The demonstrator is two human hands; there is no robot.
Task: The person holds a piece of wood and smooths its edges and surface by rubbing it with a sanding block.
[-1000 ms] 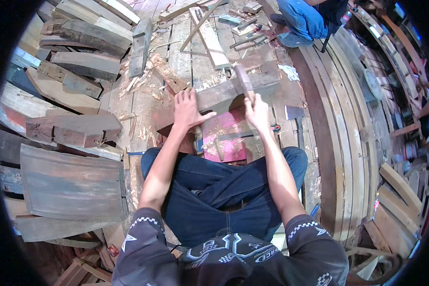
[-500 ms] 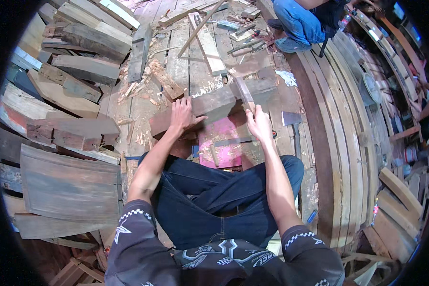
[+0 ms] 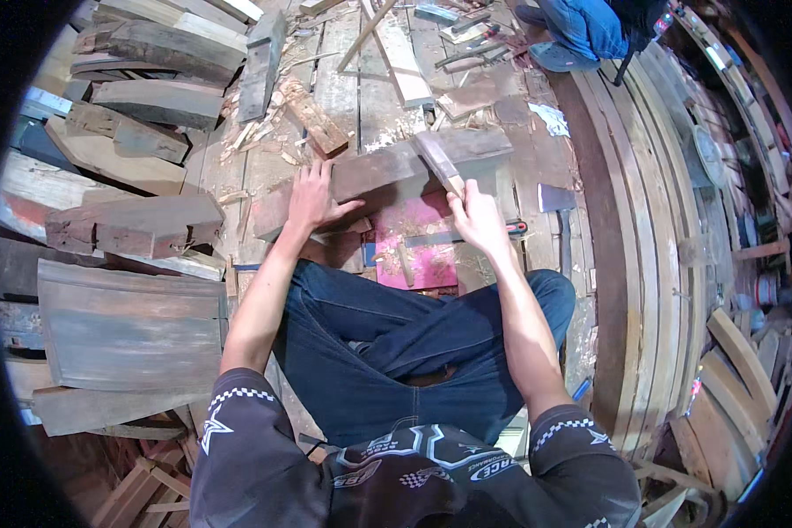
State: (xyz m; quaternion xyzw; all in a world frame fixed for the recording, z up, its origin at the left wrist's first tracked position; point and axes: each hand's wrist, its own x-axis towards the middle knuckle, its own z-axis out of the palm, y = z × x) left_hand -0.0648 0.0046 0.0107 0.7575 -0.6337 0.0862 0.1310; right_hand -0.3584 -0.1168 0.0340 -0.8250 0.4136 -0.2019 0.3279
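I sit cross-legged on a wooden floor. My left hand (image 3: 315, 199) lies flat, fingers spread, on a long dark wooden plank (image 3: 387, 167) that lies across in front of my knees. My right hand (image 3: 478, 220) is closed around the handle of a flat wooden tool (image 3: 438, 163) whose end rests on the plank's top face. Under the plank, a pink board (image 3: 418, 246) lies on the floor, with a small red-handled tool (image 3: 512, 228) next to my right hand.
Weathered planks and blocks (image 3: 132, 224) are stacked at my left. A hatchet (image 3: 558, 207) lies at my right. Curved wooden ribs (image 3: 625, 220) run along the right side. Another person in blue trousers (image 3: 581, 31) sits at the top. Wood chips (image 3: 264, 141) litter the floor.
The view has come closer to the plank. My right hand has slid the flat tool along the plank; my left hand stays pressed on the plank.
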